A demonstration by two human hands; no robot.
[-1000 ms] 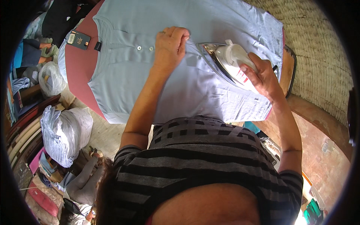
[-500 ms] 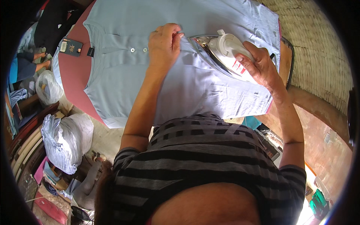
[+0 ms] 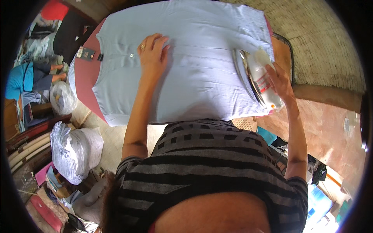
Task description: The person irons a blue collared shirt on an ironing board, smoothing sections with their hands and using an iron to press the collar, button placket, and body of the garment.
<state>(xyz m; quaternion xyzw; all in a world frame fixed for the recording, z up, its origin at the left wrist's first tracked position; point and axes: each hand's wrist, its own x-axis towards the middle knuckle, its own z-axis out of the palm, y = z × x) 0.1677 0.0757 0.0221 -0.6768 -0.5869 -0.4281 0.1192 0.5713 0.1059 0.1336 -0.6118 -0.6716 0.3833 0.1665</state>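
Note:
A light blue button-front shirt [image 3: 202, 66] lies spread flat over a reddish ironing board [image 3: 83, 73]. My left hand [image 3: 152, 52] rests palm down on the shirt beside its button placket, fingers together, a ring on one finger. At the shirt's right end my right hand [image 3: 280, 79] grips the handle of a white clothes iron [image 3: 257, 75], which is tipped up so its metal soleplate faces left toward the fabric.
A dark tag [image 3: 85, 53] sits at the shirt's collar end. Tied white sacks [image 3: 75, 149] and bundles of clothes [image 3: 29, 79] crowd the floor at left. A woven wall [image 3: 322, 39] curves behind the board at right. Blue things [image 3: 320, 202] lie at lower right.
My right hand has carried the iron rightward to the shirt's end and tipped it up. My left hand slid left along the shirt toward the buttons.

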